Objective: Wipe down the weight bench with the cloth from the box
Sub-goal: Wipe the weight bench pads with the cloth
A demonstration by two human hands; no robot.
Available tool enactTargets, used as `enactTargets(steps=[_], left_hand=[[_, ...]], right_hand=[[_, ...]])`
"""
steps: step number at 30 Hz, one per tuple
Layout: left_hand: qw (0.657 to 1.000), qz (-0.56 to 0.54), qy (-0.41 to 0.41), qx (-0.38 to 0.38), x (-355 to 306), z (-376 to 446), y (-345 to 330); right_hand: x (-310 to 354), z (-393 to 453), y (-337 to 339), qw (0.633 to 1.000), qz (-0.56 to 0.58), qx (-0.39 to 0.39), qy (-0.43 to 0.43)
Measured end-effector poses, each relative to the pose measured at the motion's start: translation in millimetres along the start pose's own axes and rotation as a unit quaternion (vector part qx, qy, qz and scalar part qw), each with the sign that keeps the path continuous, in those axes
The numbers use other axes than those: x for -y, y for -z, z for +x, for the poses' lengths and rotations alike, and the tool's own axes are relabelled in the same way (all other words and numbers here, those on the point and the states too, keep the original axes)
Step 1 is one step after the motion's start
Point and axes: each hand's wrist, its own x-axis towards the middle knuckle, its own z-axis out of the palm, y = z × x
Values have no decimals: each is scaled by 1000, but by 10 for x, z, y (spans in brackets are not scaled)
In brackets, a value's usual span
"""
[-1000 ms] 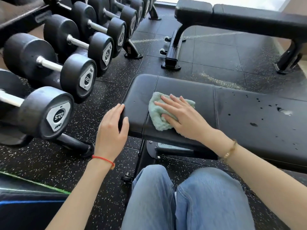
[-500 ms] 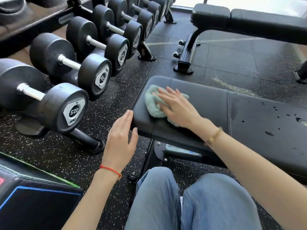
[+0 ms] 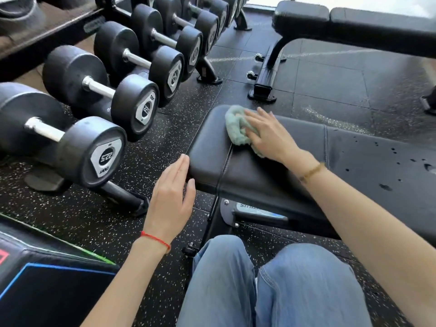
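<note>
Green cloth (image 3: 237, 128) lies bunched near the far left corner of the black bench (image 3: 254, 171). The right hand (image 3: 271, 135) presses flat on it, fingers straight. The left hand (image 3: 171, 197), fingers straight, touches the bench's left end.

Right hand (image 3: 271, 135): flat on the green cloth (image 3: 237, 128), pressing it to the counter (image 3: 259, 175).
Left hand (image 3: 173, 192): fingers straight, beside the counter's end.
Dumbbells (image 3: 94, 147): racked left.
</note>
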Motion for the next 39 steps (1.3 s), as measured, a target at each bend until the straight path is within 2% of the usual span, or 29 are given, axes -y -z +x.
enactTargets(steps=[1, 3, 7, 10, 12, 17, 22, 24, 26, 29, 31, 35, 39], left_hand=[[1000, 1, 1, -3, -8, 12, 10], [1000, 8, -1, -10, -25, 58, 21], [1000, 17, -24, -10, -115, 225, 20], [999, 16, -41, -5, -225, 392, -25], [999, 11, -53, -1, -323, 479, -76], [997, 5, -79, 21, -640, 613, -266], [995, -18, -85, 53, -1000, 779, -512], [993, -26, -102, 48, -1134, 828, -606], [992, -21, -109, 55, -1270, 831, -698], [990, 19, -103, 94, -1449, 757, -847], [989, 49, -104, 95, -1490, 697, -943], [992, 62, -99, 53, -1492, 691, -995], [992, 60, -105, 39, -1486, 680, -992]], right_hand=[[24, 107, -29, 1000, -7, -6, -17], [161, 100, -116, 1000, 0, -8, 3], [363, -648, -58, 995, 34, 22, 96], [322, -1229, 91, 994, 22, 30, 101], [132, -1404, 197, 997, 17, 17, 68], [-368, -1231, 393, 990, 7, -49, -131], [23, -1758, 401, 999, 8, 7, -53], [-54, -2083, 512, 998, -1, 6, -57], [-342, -2236, 637, 992, -17, -22, -122], [-860, -2017, 745, 963, -61, -65, -256], [-983, -1677, 696, 954, -71, -77, -282], [-762, -1343, 459, 971, -63, -89, -213], [-663, -1940, 558, 989, -34, -65, -126]])
